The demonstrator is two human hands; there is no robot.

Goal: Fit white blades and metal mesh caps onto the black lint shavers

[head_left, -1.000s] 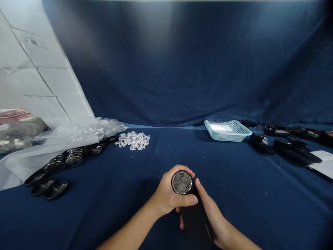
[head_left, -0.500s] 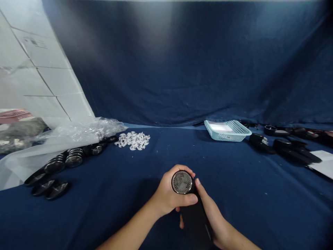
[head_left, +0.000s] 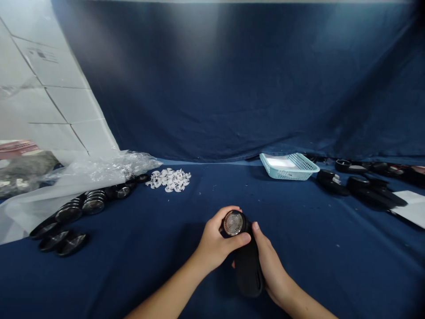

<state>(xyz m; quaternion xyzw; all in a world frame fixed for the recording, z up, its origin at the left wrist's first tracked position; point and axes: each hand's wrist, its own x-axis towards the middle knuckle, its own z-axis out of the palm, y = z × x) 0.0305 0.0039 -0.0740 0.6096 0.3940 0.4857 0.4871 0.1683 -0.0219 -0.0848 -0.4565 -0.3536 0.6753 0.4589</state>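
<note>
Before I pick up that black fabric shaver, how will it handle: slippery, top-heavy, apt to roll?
The black fabric shaver looks rigid, its matte body probably not slippery. Its wide mesh head likely makes it top-heavy. Laid on the blue cloth, it might roll slightly.

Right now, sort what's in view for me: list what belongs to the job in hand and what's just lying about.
In hand: left hand around the mesh-topped end of a black lint shaver; right hand along its body.

Lying about: white plastic pieces; round black-and-metal parts; light blue plastic basket; black parts; clear plastic sheet.
</note>
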